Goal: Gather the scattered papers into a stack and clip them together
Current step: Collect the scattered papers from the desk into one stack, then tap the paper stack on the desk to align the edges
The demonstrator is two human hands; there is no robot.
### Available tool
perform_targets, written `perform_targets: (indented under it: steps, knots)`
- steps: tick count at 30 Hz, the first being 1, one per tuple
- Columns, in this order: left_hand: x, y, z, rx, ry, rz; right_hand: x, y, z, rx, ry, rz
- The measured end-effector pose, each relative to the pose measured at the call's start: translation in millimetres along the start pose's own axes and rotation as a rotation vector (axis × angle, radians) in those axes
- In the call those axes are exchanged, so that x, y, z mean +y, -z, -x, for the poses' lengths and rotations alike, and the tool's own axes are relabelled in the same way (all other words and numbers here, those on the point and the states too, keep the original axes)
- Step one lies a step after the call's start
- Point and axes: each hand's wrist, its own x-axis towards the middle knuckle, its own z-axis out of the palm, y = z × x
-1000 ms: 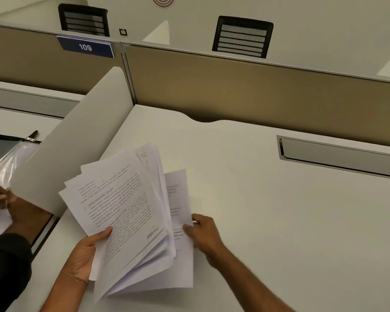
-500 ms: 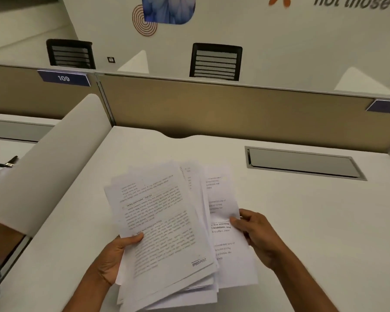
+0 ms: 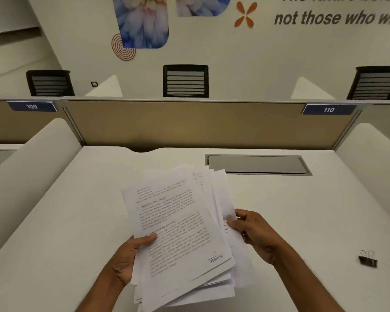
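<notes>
**Papers** [image 3: 180,233]: a loose, fanned bundle of printed white sheets with unaligned edges, held over the near part of the worktop [image 3: 65,221]. The top sheet lies askew. Lower sheets jut out to the right and at the near end.

**Left hand** [image 3: 127,257]: at the papers' left edge. The thumb lies on the top sheet and the fingers are curled beneath, gripping the bundle.

**Right hand** [image 3: 254,230]: at the papers' right edge. Thumb and fingertips pinch the outermost sheets that stick out from under the bundle.

**Binder clip** [image 3: 367,258]: black, wire handles up, standing on the worktop well to the right of the papers, beyond the right hand. Untouched.

**Cable hatch** [image 3: 257,164]: grey and recessed, just behind the papers' far right corner.

**Step in hand (judged):** the gathering looks all but done, the squaring is not, and the clipping has not begun.

**Next move (judged):**
- Draw the straying sheets in and knock the edges flush against the worktop.
- Keep the left hand's grip so the right hand can reach right of the papers for the clip.
- Squeeze the clip open and seat it over one edge.

**Change from half a second ago:**
- The right-hand sheet, then spread wide of the papers, now sits tucked closer under them.
- The view has tipped up, so the clip has come into sight.
- Both hands keep the same holds.
</notes>
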Motion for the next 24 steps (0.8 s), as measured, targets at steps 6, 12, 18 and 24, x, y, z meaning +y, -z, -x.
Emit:
perform_targets:
  steps: [6,12,18,24]
  knots:
    - [-16.1,-52.7,-7.1,-0.011,-0.124,-0.119,4.4,37.3,16.8,0.042,-0.006,-0.086]
    - [-19.1,-100.0,-3.1,0.05,-0.258,-0.345,-0.6,59.2,19.7,-0.146,0.039,-0.068]
    - [-23.2,-132.4,-2.8,-0.001,-0.282,-0.456,6.7,57.0,13.0,-0.163,0.107,-0.065]
    - [-27.7,-147.2,-15.4,0.035,-0.379,-0.473,22.3,52.4,8.0,0.108,0.19,-0.027]
